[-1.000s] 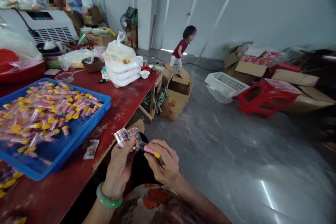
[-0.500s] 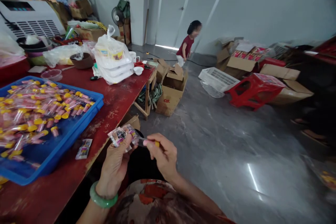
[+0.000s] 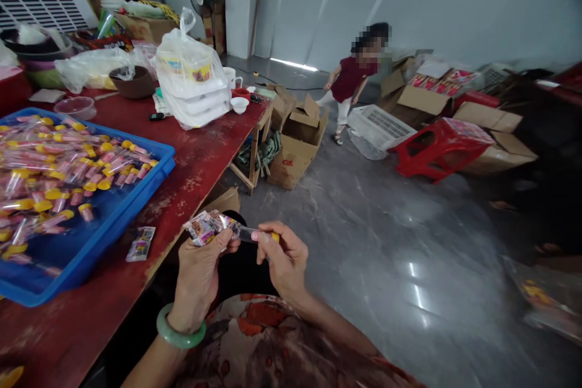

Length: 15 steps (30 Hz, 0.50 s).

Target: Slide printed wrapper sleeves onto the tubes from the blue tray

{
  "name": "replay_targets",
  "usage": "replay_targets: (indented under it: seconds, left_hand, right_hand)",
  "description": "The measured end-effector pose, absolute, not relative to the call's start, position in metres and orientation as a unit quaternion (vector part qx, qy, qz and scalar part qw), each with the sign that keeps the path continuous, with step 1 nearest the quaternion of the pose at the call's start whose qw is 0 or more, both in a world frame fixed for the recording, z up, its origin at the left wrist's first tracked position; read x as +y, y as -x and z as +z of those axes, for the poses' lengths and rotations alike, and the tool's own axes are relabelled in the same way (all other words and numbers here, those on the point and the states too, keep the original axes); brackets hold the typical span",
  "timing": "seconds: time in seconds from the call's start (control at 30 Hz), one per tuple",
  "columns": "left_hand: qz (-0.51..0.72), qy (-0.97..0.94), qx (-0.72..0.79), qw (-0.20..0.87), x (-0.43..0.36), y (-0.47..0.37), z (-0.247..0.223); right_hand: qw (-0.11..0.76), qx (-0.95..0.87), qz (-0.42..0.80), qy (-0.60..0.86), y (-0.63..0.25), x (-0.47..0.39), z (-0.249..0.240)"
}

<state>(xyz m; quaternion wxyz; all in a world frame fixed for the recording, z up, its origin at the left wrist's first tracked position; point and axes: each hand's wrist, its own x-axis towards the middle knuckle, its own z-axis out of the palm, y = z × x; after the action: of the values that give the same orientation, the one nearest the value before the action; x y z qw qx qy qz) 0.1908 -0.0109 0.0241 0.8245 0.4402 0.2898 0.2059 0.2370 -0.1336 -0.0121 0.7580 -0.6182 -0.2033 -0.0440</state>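
Note:
My left hand [image 3: 202,270], with a green bangle [image 3: 180,327] at the wrist, is closed on several small printed packets [image 3: 202,227]. Between finger and thumb of my right hand [image 3: 285,257] is a clear tube [image 3: 248,234] with pink contents and a yellow cap. The tube's far end meets the packets at my left fingertips; whether it is inside one I cannot tell. To the left, a blue tray [image 3: 102,251] holds many similar yellow-capped tubes [image 3: 59,176]. A single printed packet [image 3: 140,244] lies on the red table [image 3: 191,176] beside the tray.
White containers in a plastic bag [image 3: 193,82], a brown bowl [image 3: 133,82] and a small white bowl [image 3: 239,105] stand farther back on the table. Beyond its edge are an open cardboard box [image 3: 293,151], a red stool [image 3: 439,148], a white crate [image 3: 379,124] and a walking person [image 3: 348,79].
The view has shifted slightly. My right hand has drawn a little away from the left, so more of the clear tube shows. The person in the background has come closer and to the right.

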Motion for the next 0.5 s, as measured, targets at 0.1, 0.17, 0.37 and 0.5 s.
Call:
replay_targets:
  seconds: [0.1, 0.17, 0.37, 0.5]
  left_hand:
    - [0.221, -0.429, 0.323, 0.814, -0.01, -0.1935, 0.0241]
    - [0.231, -0.42, 0.348, 0.806, -0.0096, -0.1943, 0.0254]
    - [0.196, -0.439, 0.341, 0.808, -0.0103, -0.1916, 0.0264]
    - [0.185, -0.43, 0.353, 0.81, -0.0107, -0.1895, 0.021]
  right_hand:
    - [0.682, -0.281, -0.149, 0.659, -0.2351, -0.1356, -0.0051]
    - [0.661, -0.302, -0.17, 0.666, -0.2347, -0.1354, -0.0016]
    - [0.765, -0.186, -0.027, 0.616, -0.2384, -0.1302, -0.008]
    - [0.675, -0.304, -0.183, 0.647, -0.2374, -0.1312, -0.0074]
